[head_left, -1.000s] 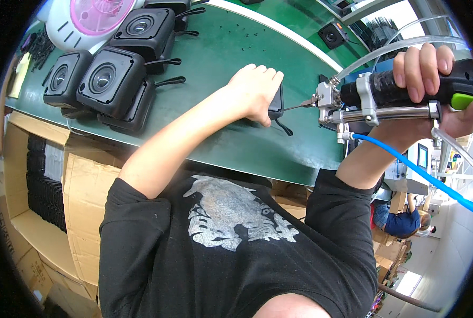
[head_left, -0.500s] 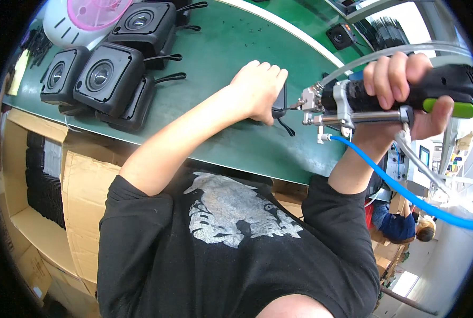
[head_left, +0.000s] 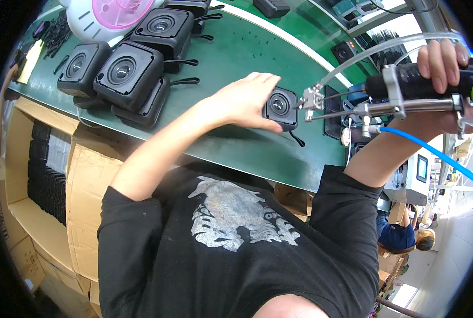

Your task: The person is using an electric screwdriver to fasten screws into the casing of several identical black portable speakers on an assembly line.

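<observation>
Closest to the person is the edge of the green tabletop (head_left: 236,143). A small black speaker (head_left: 280,107) sits on it, and everything here is told from that speaker.

The left hand (head_left: 242,100) lies flat on the near left side of the small black speaker. Its fingers are spread out and press on the speaker's side, with the thumb by its lower corner.

Just to the right of the speaker is the metal tip of a screw tool (head_left: 406,95). The tip almost touches the speaker's right edge. The right hand (head_left: 448,69) is further right, and its fingers are wrapped tight around the tool's black handle. A blue hose (head_left: 432,153) hangs down from the tool, and a clear tube (head_left: 385,47) bends over it.

Far to the left of the speaker is a pile of bigger black speakers (head_left: 130,74). Behind that pile is a round white and pink thing (head_left: 109,16).
</observation>
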Demonstrator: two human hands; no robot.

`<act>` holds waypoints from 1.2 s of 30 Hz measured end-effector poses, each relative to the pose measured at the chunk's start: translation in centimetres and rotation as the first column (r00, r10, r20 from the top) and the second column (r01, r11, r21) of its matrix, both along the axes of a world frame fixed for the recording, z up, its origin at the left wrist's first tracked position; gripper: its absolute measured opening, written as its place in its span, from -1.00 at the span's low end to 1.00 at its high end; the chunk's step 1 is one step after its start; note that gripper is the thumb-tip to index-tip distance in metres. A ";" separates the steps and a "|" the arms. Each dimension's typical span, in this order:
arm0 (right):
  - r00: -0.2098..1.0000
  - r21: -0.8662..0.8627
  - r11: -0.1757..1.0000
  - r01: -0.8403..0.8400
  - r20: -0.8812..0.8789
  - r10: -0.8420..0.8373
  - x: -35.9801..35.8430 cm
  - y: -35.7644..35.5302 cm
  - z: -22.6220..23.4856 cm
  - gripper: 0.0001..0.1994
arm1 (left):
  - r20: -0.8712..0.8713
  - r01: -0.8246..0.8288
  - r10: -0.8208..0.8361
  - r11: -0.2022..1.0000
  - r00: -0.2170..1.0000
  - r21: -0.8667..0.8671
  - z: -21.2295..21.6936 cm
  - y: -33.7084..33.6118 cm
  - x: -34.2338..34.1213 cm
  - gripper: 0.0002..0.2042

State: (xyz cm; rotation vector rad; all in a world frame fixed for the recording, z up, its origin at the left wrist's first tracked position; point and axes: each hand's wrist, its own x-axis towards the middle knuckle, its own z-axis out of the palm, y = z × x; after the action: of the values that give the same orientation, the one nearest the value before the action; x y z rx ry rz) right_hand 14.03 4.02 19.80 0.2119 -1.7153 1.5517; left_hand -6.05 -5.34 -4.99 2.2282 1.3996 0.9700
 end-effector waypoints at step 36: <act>0.954 0.013 0.955 -0.297 0.035 0.296 -4.3 0.0 -2.2 -0.34 | 0.123 -0.011 0.044 0.966 0.991 -0.259 -0.6 -1.0 -0.9 -0.08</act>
State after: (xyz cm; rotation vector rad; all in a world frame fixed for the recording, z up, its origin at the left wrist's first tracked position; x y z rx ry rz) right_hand 9.77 3.98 17.61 0.4749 -1.7851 1.7632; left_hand -6.91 -6.32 -5.63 1.9289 1.4135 0.8675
